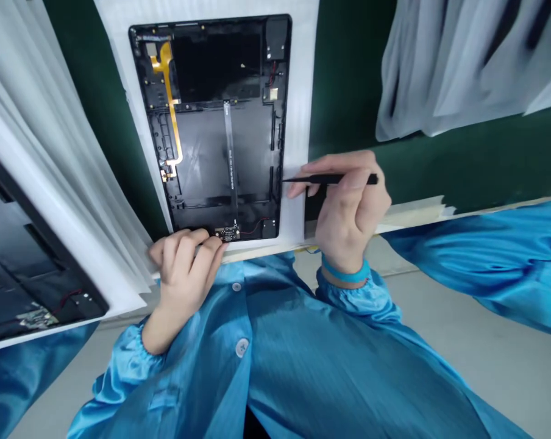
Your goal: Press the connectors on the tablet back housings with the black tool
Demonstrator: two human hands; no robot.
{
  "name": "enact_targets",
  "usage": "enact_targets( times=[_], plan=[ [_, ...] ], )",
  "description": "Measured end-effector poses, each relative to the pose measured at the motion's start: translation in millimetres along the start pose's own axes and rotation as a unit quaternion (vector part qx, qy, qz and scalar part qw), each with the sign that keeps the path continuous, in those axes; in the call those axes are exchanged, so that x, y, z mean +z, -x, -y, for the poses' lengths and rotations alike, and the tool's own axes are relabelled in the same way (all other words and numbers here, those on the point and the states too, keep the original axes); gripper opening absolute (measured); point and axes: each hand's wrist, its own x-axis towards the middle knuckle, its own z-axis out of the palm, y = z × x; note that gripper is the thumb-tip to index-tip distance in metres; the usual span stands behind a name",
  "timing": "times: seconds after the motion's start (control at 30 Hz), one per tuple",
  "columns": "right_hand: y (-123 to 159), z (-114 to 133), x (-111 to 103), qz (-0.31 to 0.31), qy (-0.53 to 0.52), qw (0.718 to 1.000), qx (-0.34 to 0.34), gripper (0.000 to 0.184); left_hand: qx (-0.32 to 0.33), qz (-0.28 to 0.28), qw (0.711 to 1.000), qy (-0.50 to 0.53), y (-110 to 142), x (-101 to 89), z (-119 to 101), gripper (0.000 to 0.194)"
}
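A black tablet housing (pixel 206 158), its inside facing up, lies on a white foam sheet (pixel 298 91). Along its left side runs an orange flex cable (pixel 175 125), and a grey ribbon cable (pixel 230 155) goes down the middle to a small circuit board (pixel 228 233). My left hand (pixel 186 259) grips the housing's near edge with bent fingers, beside that board. In my right hand (pixel 351 204) are slim black tweezers (pixel 325 178), pinched between thumb and fingers. Their pointed tip is at the housing's right edge; whether it touches cannot be seen.
Another open tablet housing (pixel 42 262) lies at the left on white foam. Stacked white foam sheets (pixel 458 73) stand at the back right on the green mat (pixel 348 79). Blue sleeves of people (pixel 495 256) show at both sides.
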Motion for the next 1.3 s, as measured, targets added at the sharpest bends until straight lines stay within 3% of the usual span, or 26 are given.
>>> enact_targets(
  times=[0.1,0.17,0.27,0.33,0.47,0.6,0.93,1.17,1.3],
  plan=[
    [0.9,-4.1,1.0,-0.015,-0.012,1.000,-0.004,0.033,0.013,-0.009,1.000,0.005,-2.0,4.0,-0.5,0.015],
    [2.2,-8.3,-1.0,-0.011,-0.040,0.998,-0.048,0.026,0.021,-0.021,1.000,0.006,-4.8,6.2,-1.9,0.015],
    [3.7,-12.1,-8.2,0.100,-0.043,0.985,-0.136,0.016,0.043,-0.036,0.998,0.000,-9.4,8.4,-4.2,0.017],
    [3.8,-11.4,-13.5,0.180,-0.011,0.972,-0.149,0.016,0.067,-0.041,0.997,-0.003,-11.9,9.9,-4.4,0.020],
    [1.9,-7.4,-18.2,0.227,0.040,0.961,-0.152,0.020,0.099,-0.042,0.994,0.005,-14.3,13.7,-1.2,0.021],
    [2.1,-8.1,-16.3,0.232,0.069,0.955,-0.173,0.021,0.105,-0.031,0.994,0.015,-14.5,15.6,1.3,0.020],
    [6.6,-13.1,-11.6,0.140,0.085,0.971,-0.172,0.021,0.100,-0.025,0.994,0.022,-14.1,16.3,1.2,0.031],
    [12.2,-14.0,-18.0,0.174,0.113,0.976,-0.063,0.035,0.112,-0.030,0.993,0.022,-10.3,18.0,6.4,0.034],
    [7.3,-17.4,-17.4,0.183,0.063,0.973,-0.130,0.024,0.101,-0.028,0.994,0.015,-5.3,19.8,6.6,0.047]
  ],
)
